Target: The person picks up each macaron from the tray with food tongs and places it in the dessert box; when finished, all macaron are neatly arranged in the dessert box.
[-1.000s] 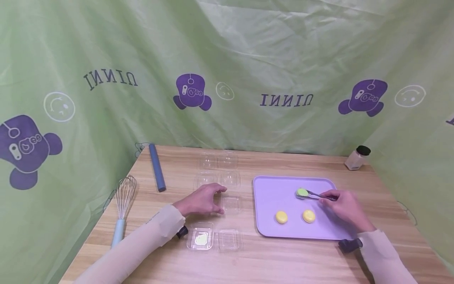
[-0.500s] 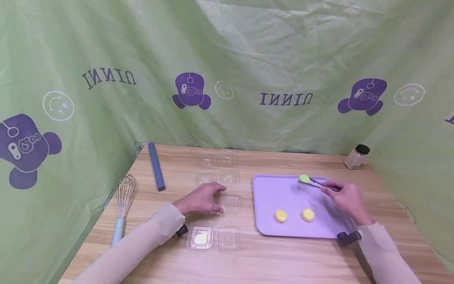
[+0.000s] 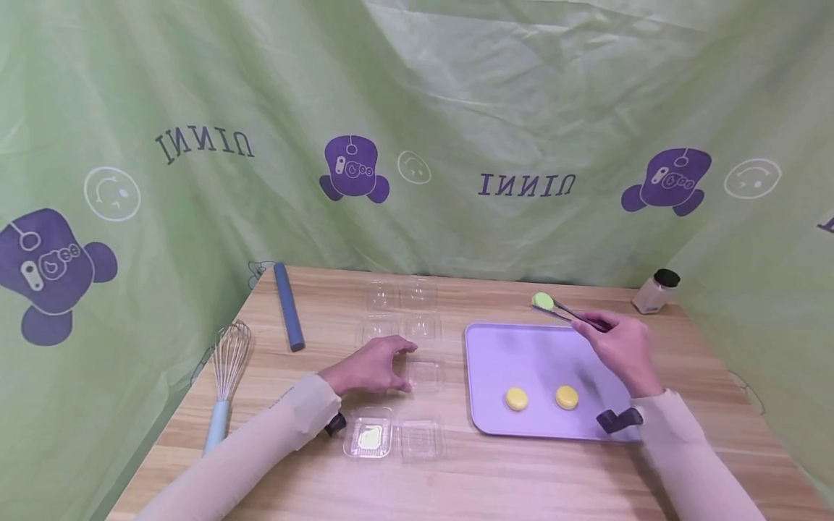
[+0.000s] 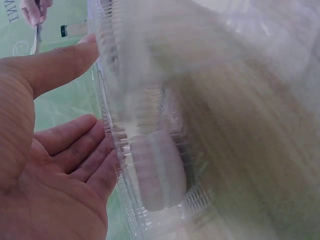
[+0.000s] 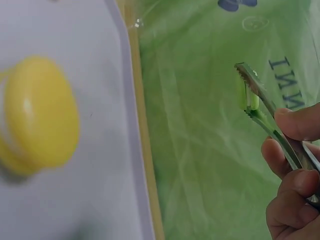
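My right hand (image 3: 622, 347) pinches metal tongs (image 3: 583, 318), whose serrated tips hold a green macaron (image 3: 543, 301) in the air past the far rim of the purple tray (image 3: 478, 412). Two yellow macarons (image 3: 517, 399) lie on that tray. My left hand (image 3: 374, 365) sits beside a clear plastic container (image 3: 426, 375), thumb and fingers spread apart at its edge. In the left wrist view, the thumb and fingers (image 4: 70, 145) reach the rim of a clear container, and a pale macaron (image 4: 157, 170) shows through the plastic.
Several clear containers (image 3: 422, 438) stand in two columns left of the tray. A whisk (image 3: 228, 369) and a blue rolling pin (image 3: 288, 307) lie at the left. A black-capped jar (image 3: 654, 291) stands at the back right. A green curtain (image 3: 456, 239) hangs behind the table.
My right hand has lifted the green macaron in the tongs off the tray area, moving it away from me and slightly left. The left hand has stayed in place.
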### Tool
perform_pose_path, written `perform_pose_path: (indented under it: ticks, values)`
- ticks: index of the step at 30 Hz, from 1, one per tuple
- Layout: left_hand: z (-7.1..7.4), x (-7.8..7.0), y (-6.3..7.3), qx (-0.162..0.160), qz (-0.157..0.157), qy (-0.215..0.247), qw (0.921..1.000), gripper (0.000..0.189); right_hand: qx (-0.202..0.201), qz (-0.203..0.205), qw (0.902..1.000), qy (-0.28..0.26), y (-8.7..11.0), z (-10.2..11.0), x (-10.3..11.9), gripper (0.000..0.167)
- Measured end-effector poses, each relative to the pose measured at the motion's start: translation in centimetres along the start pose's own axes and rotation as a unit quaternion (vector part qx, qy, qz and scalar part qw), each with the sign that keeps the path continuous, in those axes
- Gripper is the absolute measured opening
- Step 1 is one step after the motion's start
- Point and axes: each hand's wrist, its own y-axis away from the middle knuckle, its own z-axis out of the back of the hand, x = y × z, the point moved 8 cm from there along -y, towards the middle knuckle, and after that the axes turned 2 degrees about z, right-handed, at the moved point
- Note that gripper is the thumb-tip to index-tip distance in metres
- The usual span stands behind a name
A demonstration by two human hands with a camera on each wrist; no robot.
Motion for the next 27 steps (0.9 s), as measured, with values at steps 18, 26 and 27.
perform_pose_path:
  ticks: [18, 26, 27]
  values:
    - [0.1, -0.1, -0.3, -0.004, -0.007, -0.011, 0.9999, 0.08, -0.004, 0.122, 0.9853, -0.12, -1.5, -2.7, 8.9, 0.017]
    - [-0.1, 0.2, -0.3, -0.001, -0.001, -0.008, 1.0, 0.081, 0.026, 0.155, 0.9757, -0.153, -0.8, -4.7, 11.7, 0.016]
    - [-0.2, 0.2, -0.4, -0.002, -0.001, -0.008, 1.0, 0.081, 0.03, 0.16, 0.9743, -0.155, -0.7, -4.9, 12.0, 0.016]
